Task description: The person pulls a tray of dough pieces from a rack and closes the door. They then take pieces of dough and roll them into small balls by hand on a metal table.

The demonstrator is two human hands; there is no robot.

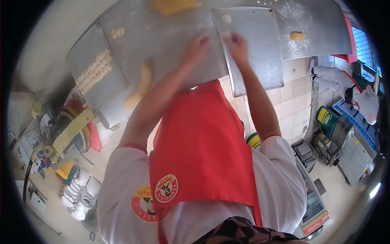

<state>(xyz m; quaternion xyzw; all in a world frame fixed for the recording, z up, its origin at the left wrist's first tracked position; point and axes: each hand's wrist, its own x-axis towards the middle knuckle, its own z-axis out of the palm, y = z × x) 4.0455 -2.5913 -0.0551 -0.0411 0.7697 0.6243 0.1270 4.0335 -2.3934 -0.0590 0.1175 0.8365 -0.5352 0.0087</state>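
Note:
My left hand [198, 47], slightly blurred, has its fingers curled over the steel table [170, 49]; what they hold, if anything, is unclear. My right hand [237, 46] pinches a small pale dough piece [226, 37] over the metal tray [256, 61]. Another pale piece [226, 18] lies higher on that tray. A long yellow dough roll [140, 85] lies left of my forearms. Rows of shaped dough [93, 71] sit on a left tray, with small pieces [118, 32] beyond. A yellow slab [174, 5] is at the far edge, a yellow piece [297, 35] at the right.
A co-worker [357, 97] in white is at the right, near a steel appliance [353, 150] and stacked trays [304, 154]. A machine [67, 134] with yellowish metal parts stands at the lower left. A glass-topped cabinet [306, 195] is at the lower right.

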